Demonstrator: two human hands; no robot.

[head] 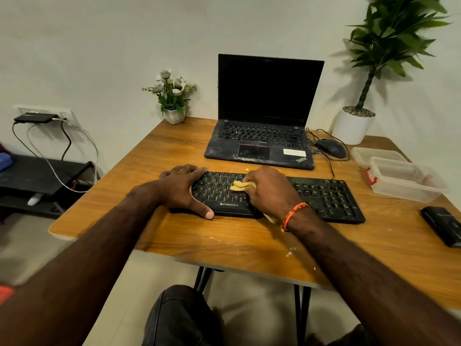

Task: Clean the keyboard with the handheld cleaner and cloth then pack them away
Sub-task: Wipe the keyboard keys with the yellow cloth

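Right hand [268, 193] grip clenched round crumpled yellow cloth [240, 185] on black dusty keyboard [324, 198], left hand [183, 188] grip released, flat on keyboard's end

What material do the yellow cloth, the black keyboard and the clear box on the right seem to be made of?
The yellow cloth looks like soft fabric: it bunches into folds under the right hand. The black keyboard seems matt plastic, with printed keys and little shine. The clear lidded box looks like translucent plastic: the table shows through its walls.
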